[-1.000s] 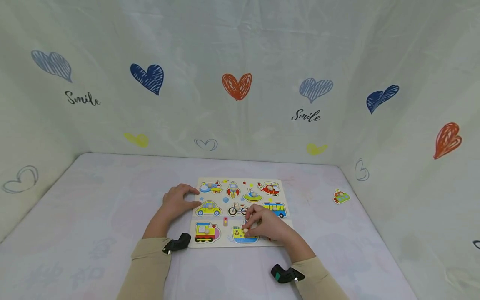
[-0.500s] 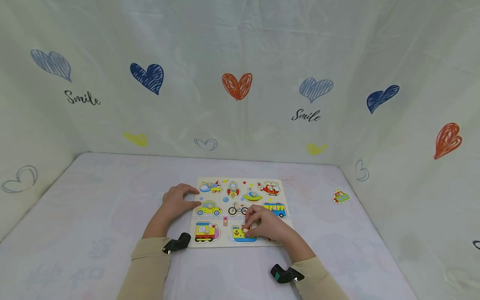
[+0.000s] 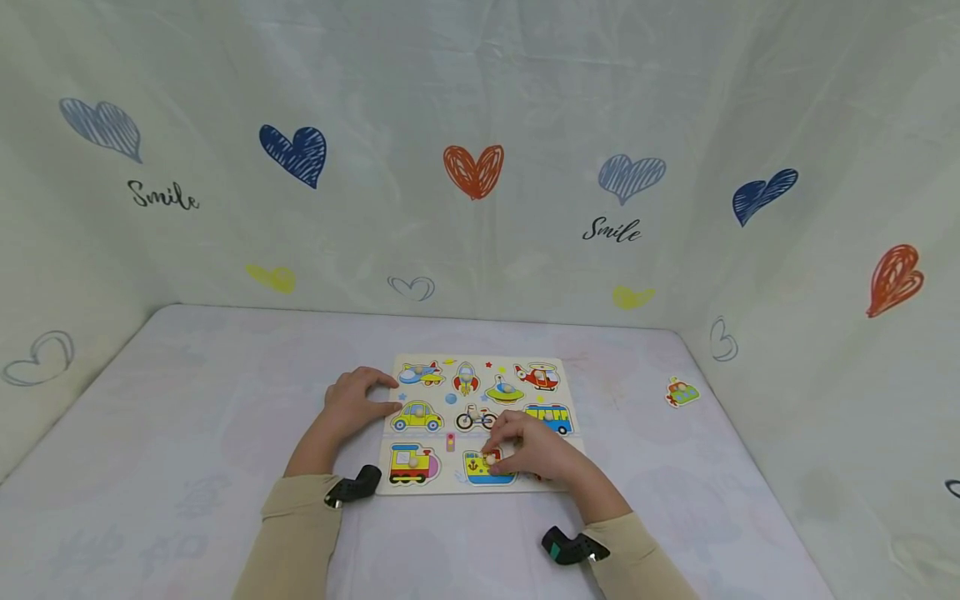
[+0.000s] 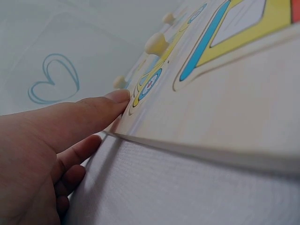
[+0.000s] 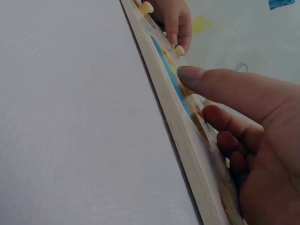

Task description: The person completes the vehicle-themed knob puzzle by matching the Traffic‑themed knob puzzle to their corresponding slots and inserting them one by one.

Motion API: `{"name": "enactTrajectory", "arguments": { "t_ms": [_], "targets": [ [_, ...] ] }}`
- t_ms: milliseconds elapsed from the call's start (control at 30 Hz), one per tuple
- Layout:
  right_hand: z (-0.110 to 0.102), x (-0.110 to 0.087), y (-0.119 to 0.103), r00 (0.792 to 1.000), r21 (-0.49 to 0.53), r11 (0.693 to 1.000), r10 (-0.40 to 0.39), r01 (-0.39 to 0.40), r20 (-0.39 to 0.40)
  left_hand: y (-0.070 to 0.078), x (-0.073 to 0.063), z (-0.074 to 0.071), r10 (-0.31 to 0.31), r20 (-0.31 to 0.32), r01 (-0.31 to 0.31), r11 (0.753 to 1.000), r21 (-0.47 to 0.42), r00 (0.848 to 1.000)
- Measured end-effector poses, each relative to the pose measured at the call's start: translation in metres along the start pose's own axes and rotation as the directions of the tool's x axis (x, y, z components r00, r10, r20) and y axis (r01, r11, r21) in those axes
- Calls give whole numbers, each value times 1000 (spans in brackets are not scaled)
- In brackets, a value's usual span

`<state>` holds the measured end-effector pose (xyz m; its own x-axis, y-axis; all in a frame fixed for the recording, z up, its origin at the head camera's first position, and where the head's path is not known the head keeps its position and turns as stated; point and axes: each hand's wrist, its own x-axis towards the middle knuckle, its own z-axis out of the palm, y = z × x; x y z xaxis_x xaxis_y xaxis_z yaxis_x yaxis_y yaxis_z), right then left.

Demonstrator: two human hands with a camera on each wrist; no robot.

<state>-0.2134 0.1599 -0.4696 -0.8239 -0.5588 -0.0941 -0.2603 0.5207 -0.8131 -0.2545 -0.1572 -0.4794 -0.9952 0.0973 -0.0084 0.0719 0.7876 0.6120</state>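
A wooden peg puzzle board with vehicle pieces lies on the table. My left hand steadies its left edge; in the left wrist view the thumb lies on the rim beside the yellow car piece. At the board's front, my right hand has thumb and index finger round the round knob of the ship piece, which lies in its place in the board. From the right wrist view, the thumb stretches over the ship, other fingers curl below it, and the knob is hidden.
A loose submarine-shaped piece lies on the table to the right of the board. Train, bicycle and bus pieces surround the right hand's area. A heart-printed curtain stands behind the table.
The right index finger has shifted slightly up and left by the ship's knob, baring more of the ship's red top. The left hand and the board have not visibly moved.
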Motion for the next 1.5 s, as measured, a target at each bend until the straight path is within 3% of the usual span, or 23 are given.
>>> {"name": "enactTrajectory", "arguments": {
  "t_ms": [367, 567, 900, 1233, 1433, 1500],
  "targets": [
    [-29, -10, -5, 995, 110, 994, 15, -4, -99, 1, -1, -1, -4, -1, 4, 1000, -11, 1000],
    [-58, -25, -1, 970, 122, 991, 83, -56, -228, 1, 0, 0, 0, -2, 0, 1000, -10, 1000],
    [-103, -54, 16, 864, 156, 976, 206, -150, -460, 2, -1, -1, 1, -3, -1, 1000, -8, 1000],
    [-133, -83, 43, 767, 115, 975, 219, -187, -603, 1, -1, -1, -4, -5, 4, 1000, 2, 1000],
    [-145, -103, 53, 698, 183, 965, 262, -188, -666, 1, 0, -1, -1, -2, 2, 1000, 5, 1000],
    [-147, -107, 56, 686, 198, 966, 259, -169, -680, 1, -1, 0, -3, -7, 3, 1000, 3, 1000]
  ]
}}
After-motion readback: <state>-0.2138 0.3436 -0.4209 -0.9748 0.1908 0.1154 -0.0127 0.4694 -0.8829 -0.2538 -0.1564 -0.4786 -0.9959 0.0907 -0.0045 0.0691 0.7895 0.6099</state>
